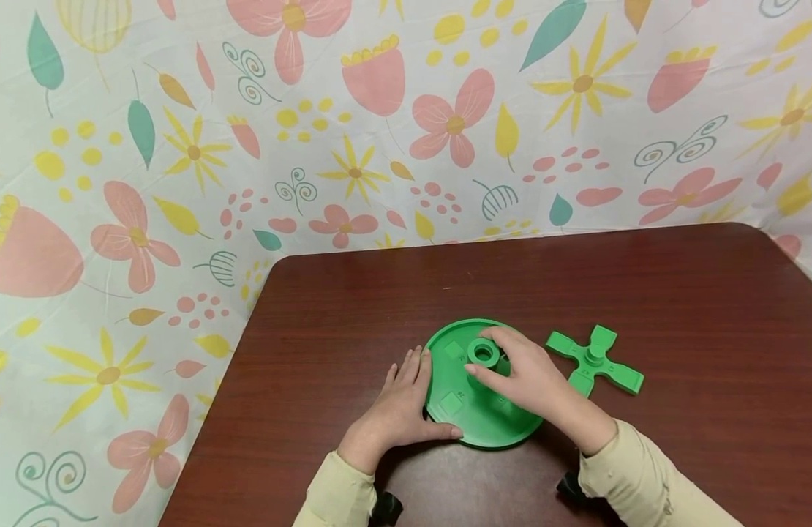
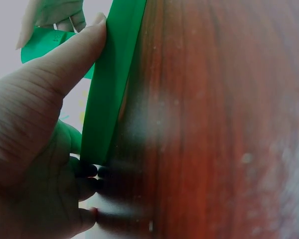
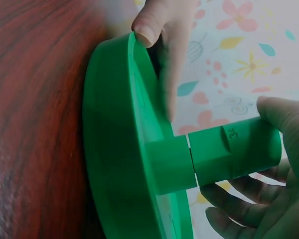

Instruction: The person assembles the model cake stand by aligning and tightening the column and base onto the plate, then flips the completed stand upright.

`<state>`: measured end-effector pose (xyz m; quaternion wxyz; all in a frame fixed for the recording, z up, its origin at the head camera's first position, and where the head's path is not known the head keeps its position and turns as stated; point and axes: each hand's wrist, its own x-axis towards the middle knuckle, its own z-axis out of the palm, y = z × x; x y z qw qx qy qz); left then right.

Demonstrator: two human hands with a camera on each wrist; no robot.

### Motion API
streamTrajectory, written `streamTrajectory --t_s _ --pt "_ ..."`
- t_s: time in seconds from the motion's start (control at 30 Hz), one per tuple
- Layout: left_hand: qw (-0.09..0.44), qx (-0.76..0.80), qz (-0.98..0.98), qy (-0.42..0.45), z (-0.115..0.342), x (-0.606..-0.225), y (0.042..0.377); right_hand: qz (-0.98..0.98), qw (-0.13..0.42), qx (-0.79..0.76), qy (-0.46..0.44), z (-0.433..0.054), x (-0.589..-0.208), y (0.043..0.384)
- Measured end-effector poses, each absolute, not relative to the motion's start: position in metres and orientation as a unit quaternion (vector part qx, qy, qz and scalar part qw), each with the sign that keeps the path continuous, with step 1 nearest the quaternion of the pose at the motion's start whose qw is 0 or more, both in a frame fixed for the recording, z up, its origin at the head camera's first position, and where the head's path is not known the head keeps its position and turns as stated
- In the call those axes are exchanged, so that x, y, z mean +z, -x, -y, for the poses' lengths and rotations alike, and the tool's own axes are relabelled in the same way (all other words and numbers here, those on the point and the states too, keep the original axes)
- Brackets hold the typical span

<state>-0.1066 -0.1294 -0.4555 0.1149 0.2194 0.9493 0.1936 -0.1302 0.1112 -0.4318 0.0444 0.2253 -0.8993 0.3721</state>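
Note:
A round green base (image 1: 478,424) with a raised rim lies on the table, square pads on its surface. A green post (image 3: 169,164) rises from it. Over that post is a hollow green cylinder (image 3: 234,151) marked 34, a thin dark line showing between the two. My right hand (image 1: 532,375) grips the cylinder between thumb and fingers. My left hand (image 1: 399,411) rests against the left side of the base, fingers straight and spread, with the thumb (image 2: 84,47) along the near rim. In the head view my right hand covers part of the post and the base.
Right of the base lies a green four-armed cross piece (image 1: 595,356) with a short central stub. The brown table (image 1: 353,307) has rounded far corners. A floral cloth (image 1: 353,172) hangs behind it. Dark wrist devices (image 1: 385,508) sit by both sleeves.

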Motion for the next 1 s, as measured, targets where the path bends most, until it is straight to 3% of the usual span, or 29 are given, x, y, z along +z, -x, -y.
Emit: streamTrajectory --t_s 0.27,0.63,1.0 --pt "0.117 0.199 -0.948 -0.218 0.129 -0.458 0.106 0.857 0.019 0.440 -0.269 -0.121 -0.433 0.136" --pt "0.125 0.210 -0.946 -0.214 0.130 -0.458 0.107 0.803 -0.075 0.491 -0.331 -0.126 -0.435 0.146" --pt "0.128 0.204 -0.946 -0.215 0.130 -0.456 0.107 0.829 -0.030 0.475 -0.292 -0.121 -0.435 0.143"
